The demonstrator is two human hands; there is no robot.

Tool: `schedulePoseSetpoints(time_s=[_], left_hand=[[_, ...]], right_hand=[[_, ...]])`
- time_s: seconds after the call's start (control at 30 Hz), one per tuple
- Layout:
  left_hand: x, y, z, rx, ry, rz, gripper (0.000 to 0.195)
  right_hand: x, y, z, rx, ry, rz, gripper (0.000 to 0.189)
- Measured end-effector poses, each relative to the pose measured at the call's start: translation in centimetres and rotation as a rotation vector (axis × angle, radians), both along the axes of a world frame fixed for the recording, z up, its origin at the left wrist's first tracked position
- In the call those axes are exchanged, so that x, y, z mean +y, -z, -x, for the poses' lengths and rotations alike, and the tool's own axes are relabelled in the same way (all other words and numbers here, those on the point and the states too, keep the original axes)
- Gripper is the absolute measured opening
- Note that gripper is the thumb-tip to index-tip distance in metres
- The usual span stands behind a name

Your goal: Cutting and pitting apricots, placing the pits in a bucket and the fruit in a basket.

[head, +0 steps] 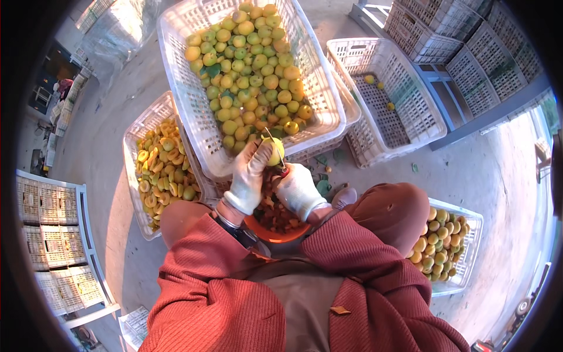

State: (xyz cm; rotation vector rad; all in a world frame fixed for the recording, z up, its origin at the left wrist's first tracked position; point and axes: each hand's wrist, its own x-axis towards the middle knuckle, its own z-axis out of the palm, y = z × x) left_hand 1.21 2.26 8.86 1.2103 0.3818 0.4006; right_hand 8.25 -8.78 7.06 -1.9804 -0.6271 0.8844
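Observation:
My gloved left hand (248, 178) grips a yellow-green fruit (276, 152), apparently an apricot or plum, at the near rim of a white plastic crate. In my gloved right hand (297, 189) is a small knife (285, 170) with a red handle, its thin blade lying against the fruit. The fingers partly hide where blade and skin meet. Below both hands, an orange basin (277, 237) between my legs holds small reddish-brown pieces. The crate (325, 101) just beyond holds many whole yellow and green fruits (250, 75) with a few leaves.
To the left, a white crate (132, 193) holds halved fruits (165, 167). Another crate (400, 92) at right has a few fruits on its floor. Beside my right knee stands a crate of whole fruits (440, 242). Stacked crates (440, 26) and a metal rack (94, 246) flank the area.

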Motion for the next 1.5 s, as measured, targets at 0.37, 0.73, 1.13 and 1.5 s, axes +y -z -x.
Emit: schedulePoseSetpoints(time_s=[0.37,0.73,1.13,1.5], left_hand=[[0.2,1.0,-0.5,0.016,-0.032,-0.115,0.048],[-0.7,0.1,-0.7,-0.023,-0.081,-0.324,0.042],[-1.8,-0.4,-0.7,0.065,-0.057,0.061,0.06],[-1.3,1.2,-1.0,0.149,-0.08,-0.263,0.059]], right_hand=[[-1.0,-0.7,-0.6,0.29,-0.006,-0.11,0.026],[-2.1,0.4,-0.5,0.377,-0.108,-0.22,0.021],[-1.7,-1.8,0.2,0.106,0.027,-0.057,0.019],[-1.0,1.7,0.6,0.091,0.047,-0.148,0.02]])
